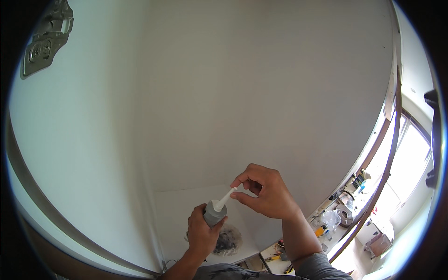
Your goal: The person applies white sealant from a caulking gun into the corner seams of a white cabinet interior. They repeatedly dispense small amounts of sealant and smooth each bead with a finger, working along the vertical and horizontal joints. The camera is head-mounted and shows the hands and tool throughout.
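My left hand [200, 233] is wrapped round a grey cylindrical tube [215, 215], which looks like a sealant cartridge. A white tapered nozzle [225, 199] rises from the tube's top and leans to the right. At the nozzle's upper end, the thumb and index finger of my right hand [265, 189] pinch its tip. Whether a separate cap sits there is too small to tell. Most of the tube's lower part is hidden by my left hand.
Pale panels surround my hands like a cabinet's inside, with a metal hinge [43, 52] at upper left. Below the tube lies a round dark bundle [228, 240] in what seems clear plastic. At right, a cluttered worktop holds a clear plastic bag [330, 218] and a coiled roll [345, 215].
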`<action>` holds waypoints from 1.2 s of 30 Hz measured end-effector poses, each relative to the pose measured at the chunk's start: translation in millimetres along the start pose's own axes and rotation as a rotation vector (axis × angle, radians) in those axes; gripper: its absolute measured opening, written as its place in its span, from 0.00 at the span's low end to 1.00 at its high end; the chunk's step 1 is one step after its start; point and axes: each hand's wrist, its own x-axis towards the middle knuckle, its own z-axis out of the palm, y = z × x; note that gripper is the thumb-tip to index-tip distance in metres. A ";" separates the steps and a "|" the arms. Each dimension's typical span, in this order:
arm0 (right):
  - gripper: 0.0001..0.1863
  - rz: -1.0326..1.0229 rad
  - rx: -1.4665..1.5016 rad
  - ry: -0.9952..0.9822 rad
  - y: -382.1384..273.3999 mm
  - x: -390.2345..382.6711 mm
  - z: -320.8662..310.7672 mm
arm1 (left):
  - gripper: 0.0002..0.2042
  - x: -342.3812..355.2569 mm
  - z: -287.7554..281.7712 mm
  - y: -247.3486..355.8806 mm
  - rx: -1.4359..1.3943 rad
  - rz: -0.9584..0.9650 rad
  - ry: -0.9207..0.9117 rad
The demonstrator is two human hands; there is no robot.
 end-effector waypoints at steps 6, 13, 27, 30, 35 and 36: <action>0.16 0.152 0.151 -0.110 7.9 0.0 -0.4 | 0.33 6.5 -0.5 -14.3 -0.019 -0.060 0.034; 0.37 0.203 -0.044 0.278 92.2 82.9 0.6 | 0.33 7.0 7.5 -23.9 -0.077 -0.117 0.031; 0.49 0.546 -0.879 0.141 167.6 223.6 -15.4 | 0.32 9.0 15.3 -38.2 -0.049 -0.040 -0.009; 0.49 0.512 -0.926 0.166 172.4 234.2 -14.9 | 0.32 8.0 17.0 -38.5 -0.038 -0.043 0.000; 0.49 0.464 -0.954 0.188 185.2 250.3 -15.3 | 0.32 7.5 17.2 -40.9 -0.054 -0.039 -0.015; 0.49 0.482 -0.954 0.183 187.9 252.9 -14.0 | 0.32 6.9 17.5 -41.5 -0.043 -0.043 -0.017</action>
